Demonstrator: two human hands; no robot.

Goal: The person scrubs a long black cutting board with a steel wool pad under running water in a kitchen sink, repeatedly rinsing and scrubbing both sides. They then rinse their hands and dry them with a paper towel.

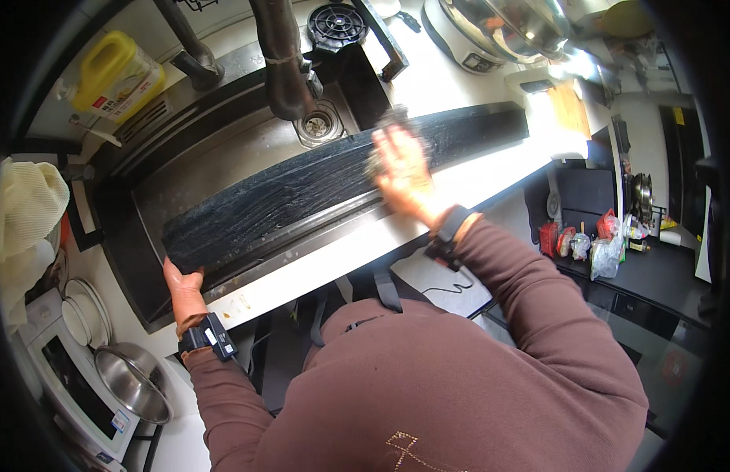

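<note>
A long black panel [278,189], wet-looking and streaked, lies slanted across the dark sink [200,153], its far right end over the white counter. My left hand [184,285] grips the panel's left end at the sink's near left corner, with the thumb showing and the other fingers partly hidden. Pressed to the panel's right half, my right hand [402,177] is closed on a grey scouring pad [398,119]. Motion smears the pad and fingertips.
A dark faucet [282,79] hangs over the drain [318,124]. Behind the sink stands a yellow jug [117,75]. At the right are a cooker [463,47] and a wooden board [569,110]. Steel bowl [133,381] and white microwave [74,377] sit at the left.
</note>
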